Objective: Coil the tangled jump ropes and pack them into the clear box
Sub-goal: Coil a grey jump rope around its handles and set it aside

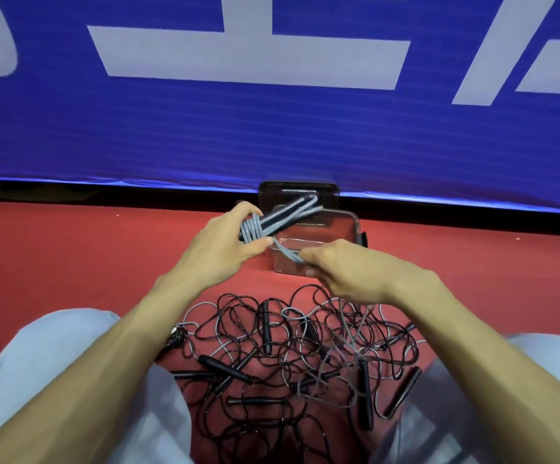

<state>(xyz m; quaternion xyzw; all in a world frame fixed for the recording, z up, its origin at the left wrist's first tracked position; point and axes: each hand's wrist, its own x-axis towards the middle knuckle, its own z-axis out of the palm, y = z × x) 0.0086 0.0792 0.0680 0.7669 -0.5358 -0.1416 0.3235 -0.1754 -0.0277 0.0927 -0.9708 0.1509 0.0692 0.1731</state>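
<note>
My left hand (225, 242) grips a grey jump rope bundle (272, 219), its cord wound round dark handles, held in the air just left of the clear box (345, 226). My right hand (349, 266) pinches the loose grey end of that cord (288, 254), close to the bundle and in front of the box. The box stands open on the red floor with its dark lid (298, 190) leaning against the wall behind. A tangled heap of black and grey jump ropes (305, 349) with black handles lies on the floor between my knees.
A blue banner with white letters (272, 112) covers the wall right behind the box. My knees in light trousers (54, 363) flank the heap on both sides. Red floor (71, 246) stretches left and right of the box.
</note>
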